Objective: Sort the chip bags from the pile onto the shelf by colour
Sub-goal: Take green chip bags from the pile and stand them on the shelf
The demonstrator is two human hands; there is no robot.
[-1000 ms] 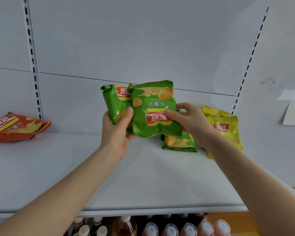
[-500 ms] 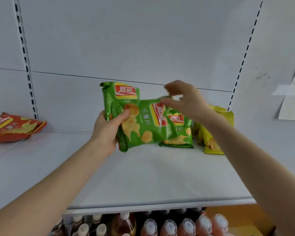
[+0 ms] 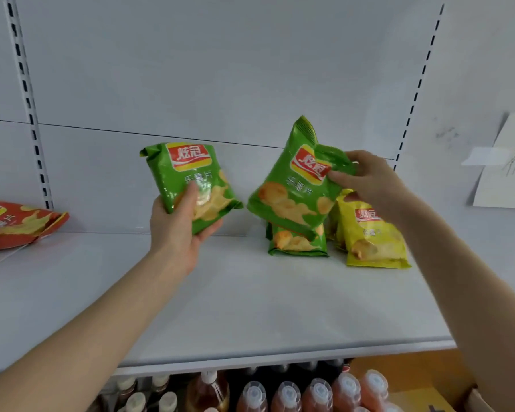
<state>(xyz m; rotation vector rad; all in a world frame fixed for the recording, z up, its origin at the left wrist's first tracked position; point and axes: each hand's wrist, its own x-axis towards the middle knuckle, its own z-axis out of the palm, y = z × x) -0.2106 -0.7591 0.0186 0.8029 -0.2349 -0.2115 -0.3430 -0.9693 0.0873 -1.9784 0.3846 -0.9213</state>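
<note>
My left hand (image 3: 177, 233) gripped first green bag (image 3: 185, 171) from below; right hand (image 3: 369, 181) pinched second green bag (image 3: 292, 200) at top corner.

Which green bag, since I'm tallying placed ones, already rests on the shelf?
The lowest green bag, beside the yellow bag; the others are held up by the left hand and right hand.

Bright, even, soft-shadowed light; slight overall blur; wide-angle bending at edges.
</note>
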